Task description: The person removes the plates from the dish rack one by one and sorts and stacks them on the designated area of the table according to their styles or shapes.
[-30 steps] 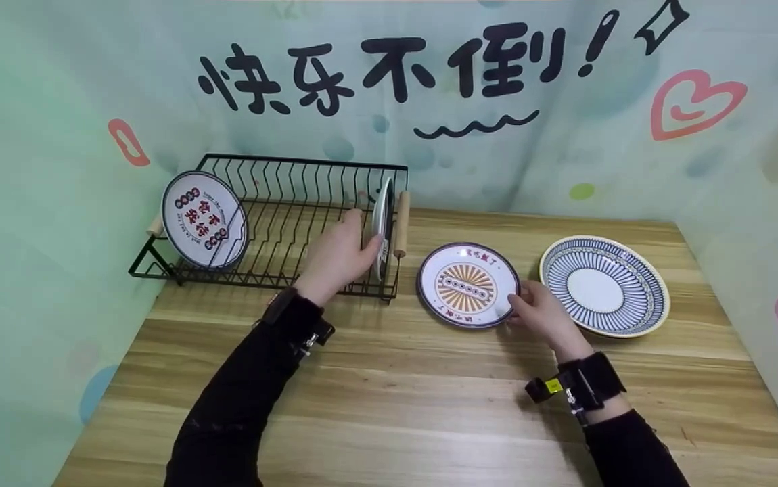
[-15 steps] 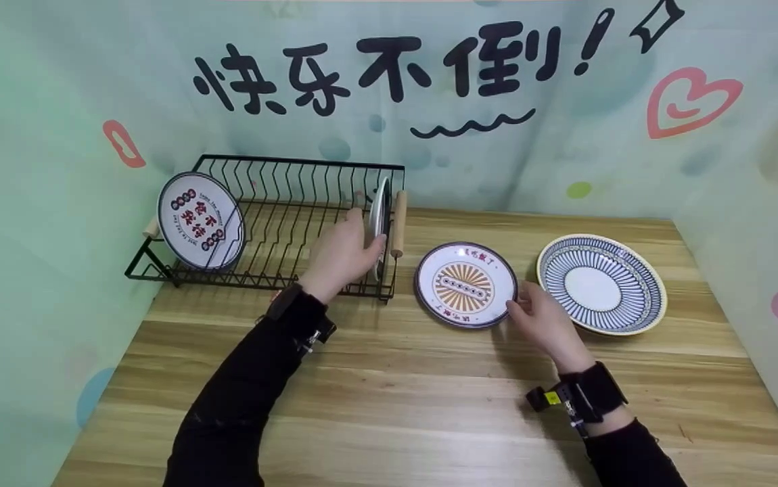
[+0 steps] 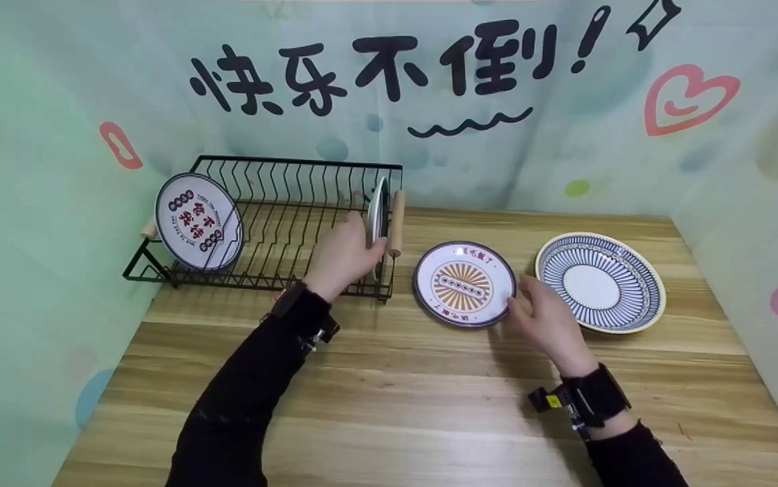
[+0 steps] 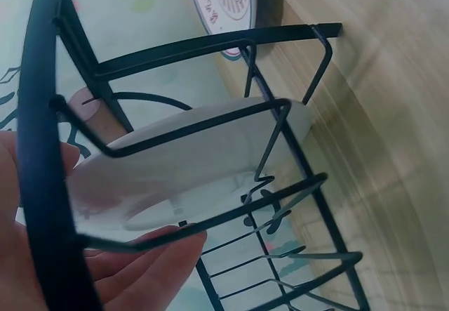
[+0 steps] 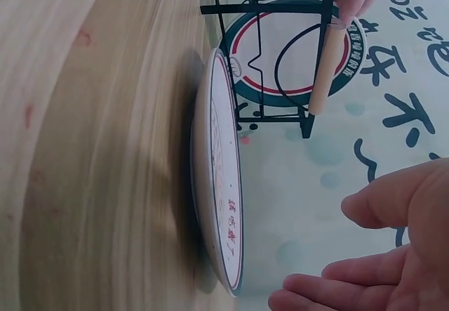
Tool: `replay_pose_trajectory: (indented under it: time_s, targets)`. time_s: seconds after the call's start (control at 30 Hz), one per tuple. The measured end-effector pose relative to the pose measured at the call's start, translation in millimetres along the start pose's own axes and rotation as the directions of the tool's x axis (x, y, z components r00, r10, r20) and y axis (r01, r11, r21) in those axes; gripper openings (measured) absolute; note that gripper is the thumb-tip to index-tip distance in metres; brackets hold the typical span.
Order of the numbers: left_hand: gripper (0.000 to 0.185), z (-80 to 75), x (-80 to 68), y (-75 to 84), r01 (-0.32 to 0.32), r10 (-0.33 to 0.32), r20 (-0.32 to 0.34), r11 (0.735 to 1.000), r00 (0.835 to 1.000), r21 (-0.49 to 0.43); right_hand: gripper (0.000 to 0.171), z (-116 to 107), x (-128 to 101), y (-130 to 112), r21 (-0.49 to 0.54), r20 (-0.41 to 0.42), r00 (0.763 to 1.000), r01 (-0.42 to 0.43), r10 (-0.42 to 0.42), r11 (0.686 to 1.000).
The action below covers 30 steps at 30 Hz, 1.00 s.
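Observation:
My left hand (image 3: pixel 340 253) is at the right end of the black dish rack (image 3: pixel 294 164). It grips an upright plate (image 3: pixel 380 216) there, thumb on one face and fingers on the other. From the right wrist this plate (image 5: pixel 291 65) shows a white face, a red ring and a dark green rim. My right hand (image 3: pixel 548 321) is beside the right edge of a small white plate (image 3: pixel 436 301) with an orange sunburst, lying flat on the table. In the right wrist view the right hand (image 5: pixel 424 248) is apart from that plate, thumb and fingers spread.
A white plate with red lettering (image 3: pixel 193 203) leans in the rack's left end. Right of the sunburst plate, a wide blue-striped bowl (image 3: pixel 593 287) stands on the wooden table (image 3: pixel 396 406). A printed cloth (image 3: pixel 470 169) hangs behind, and the sides are also draped.
My right thumb and fingers have come away from the sunburst plate's rim, and that hand has drawn back slightly. The left hand keeps its grip on the upright plate.

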<state>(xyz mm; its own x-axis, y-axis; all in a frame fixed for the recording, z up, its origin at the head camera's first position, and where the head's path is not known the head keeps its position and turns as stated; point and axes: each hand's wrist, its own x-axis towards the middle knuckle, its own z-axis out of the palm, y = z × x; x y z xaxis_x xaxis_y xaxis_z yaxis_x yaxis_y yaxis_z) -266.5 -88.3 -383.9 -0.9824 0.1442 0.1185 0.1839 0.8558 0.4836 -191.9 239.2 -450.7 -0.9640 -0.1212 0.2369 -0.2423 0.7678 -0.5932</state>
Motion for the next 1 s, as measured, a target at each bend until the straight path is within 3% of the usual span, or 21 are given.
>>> replay_pose_trajectory:
  time_s: [0.27,0.53,0.77,1.0]
  targets:
    - [0.039,8.5,1.0,1.0,-0.011,0.011,-0.012,1.000,1.000,0.019,0.050,-1,-1,-3,-0.026,-0.064,0.997,0.045,-0.046,0.999]
    - [0.039,11.5,0.4,3.2,-0.001,0.001,0.039,1.000,0.999,0.002,0.051,2,0,-1,-0.063,-0.143,0.976,0.154,-0.162,0.986]
    - [0.033,15.0,2.7,4.1,0.023,-0.023,0.052,1.000,0.998,0.010,0.051,2,0,-3,-0.072,-0.161,0.970,0.171,-0.180,0.983]
    - [0.026,18.8,4.2,5.2,0.016,-0.017,0.024,0.999,1.000,0.051,0.050,3,1,-7,-0.091,-0.200,0.951,0.222,-0.236,0.971]
